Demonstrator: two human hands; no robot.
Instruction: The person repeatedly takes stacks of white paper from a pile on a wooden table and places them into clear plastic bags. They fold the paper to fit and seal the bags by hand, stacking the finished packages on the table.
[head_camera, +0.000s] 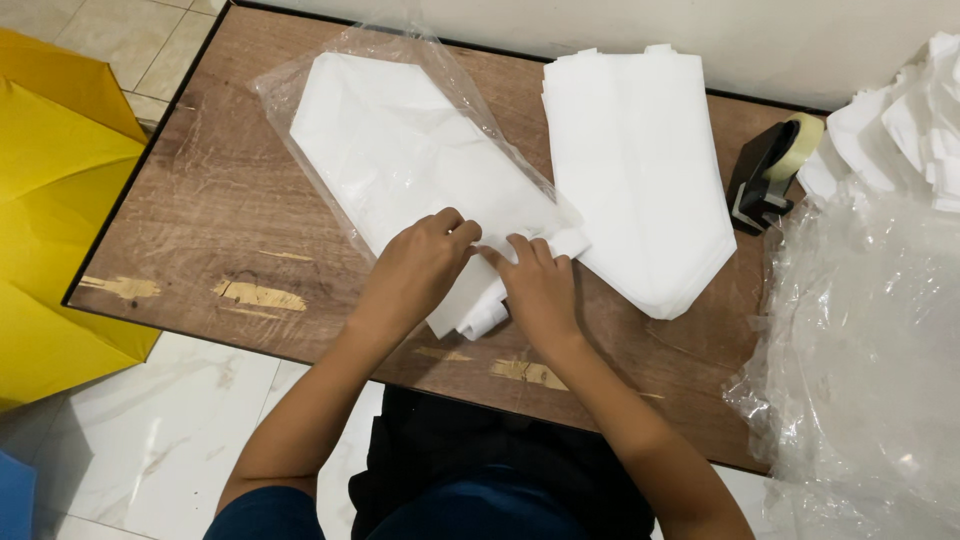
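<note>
Head view: left hand and right hand are pinched on the near end of a white folded item, half inside a clear plastic bag at mid table. It's judged light, soft, limp; film slippery, so best gripped at the open mouth. Fingertips are partly hidden. Beyond, a 2nd white stack and tape dispenser are seen; right-edge plastic is cut off.

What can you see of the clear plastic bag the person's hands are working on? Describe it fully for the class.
The clear, crinkled plastic bag lies flat and slanted on the brown wooden table. It holds a folded white pointed sheet, whose lower end sticks out of the bag's open mouth. There the left hand and right hand press on it. The stack of white sheets lies just beside it.
</note>
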